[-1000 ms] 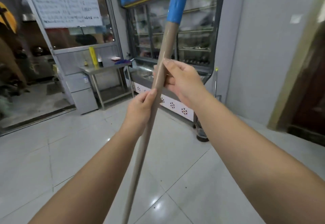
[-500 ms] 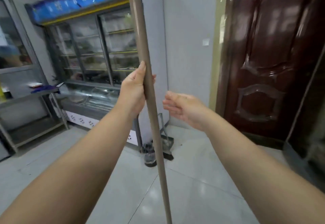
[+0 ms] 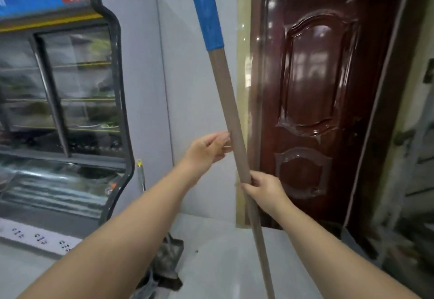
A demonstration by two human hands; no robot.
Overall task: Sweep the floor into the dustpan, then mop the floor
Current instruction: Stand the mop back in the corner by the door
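Note:
A long tan pole (image 3: 225,92) with a blue sleeve (image 3: 206,12) at its top stands tilted in front of me; its lower end runs out of view at the bottom. My right hand (image 3: 260,188) grips the pole low down. Higher up and to the left of the pole is my left hand (image 3: 209,148), with its fingertips touching the pole and not wrapped round it. A dark dustpan (image 3: 170,251) with a grey upright handle (image 3: 141,176) stands on the white tiled floor (image 3: 223,263) by the wall.
A glass-fronted display fridge (image 3: 70,110) fills the left side. A dark brown door (image 3: 312,87) stands straight ahead on the right, next to a grey wall panel (image 3: 187,110). Cluttered dark space lies at the far right.
My view has swung right toward the door. My right hand, open half a second ago, now grips the pole lower down. My left hand has loosened its grip to a fingertip touch.

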